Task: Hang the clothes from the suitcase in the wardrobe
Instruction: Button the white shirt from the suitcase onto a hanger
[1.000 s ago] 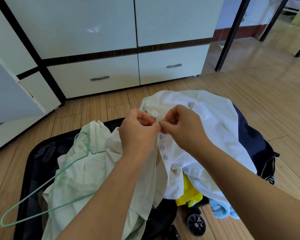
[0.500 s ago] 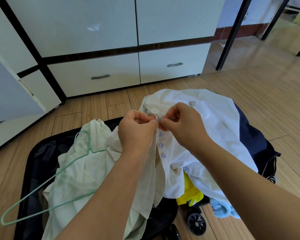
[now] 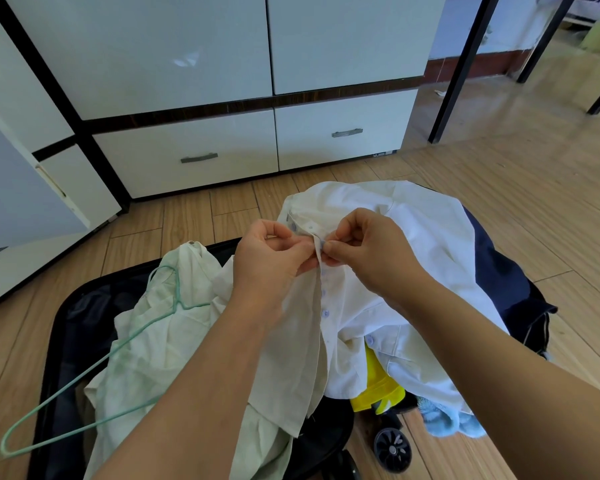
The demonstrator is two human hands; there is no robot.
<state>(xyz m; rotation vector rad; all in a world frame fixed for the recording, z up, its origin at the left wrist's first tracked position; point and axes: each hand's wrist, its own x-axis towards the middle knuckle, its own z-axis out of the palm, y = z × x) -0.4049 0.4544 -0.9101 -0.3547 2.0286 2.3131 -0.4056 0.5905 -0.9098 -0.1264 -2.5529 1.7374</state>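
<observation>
Little has moved since the earlier frames: both hands have stayed pinched at the shirt's front placket, only shifting slightly along it. At mid-frame the left hand [image 3: 271, 261] pinches the cream placket edge between thumb and curled fingers, and the right hand [image 3: 364, 251] pinches the facing edge at a small pale-blue button, fingertips almost touching. The shirt [image 3: 413, 237] is soft, matte, off-white woven cloth, domed over the pile, with a row of round buttons running down below the hands.

Left of it lies a crumpled pale-green garment [image 3: 153, 341], with a thin mint wire hanger [image 3: 84, 375] lying across it, its long loop reaching toward the lower left corner. Both rest in an open black suitcase [image 3: 66, 323] on the plank floor [image 3: 534, 202]; one black wheel [image 3: 394, 448] shows at the bottom. Under the shirt peek a bright yellow item [image 3: 374, 386], fuzzy light-blue cloth [image 3: 444, 420] and dark navy fabric [image 3: 506, 282] to the right.

Across the top stands the glossy white wardrobe [image 3: 187, 64], with flat panels, dark trim and two drawers with metal bar handles.
</observation>
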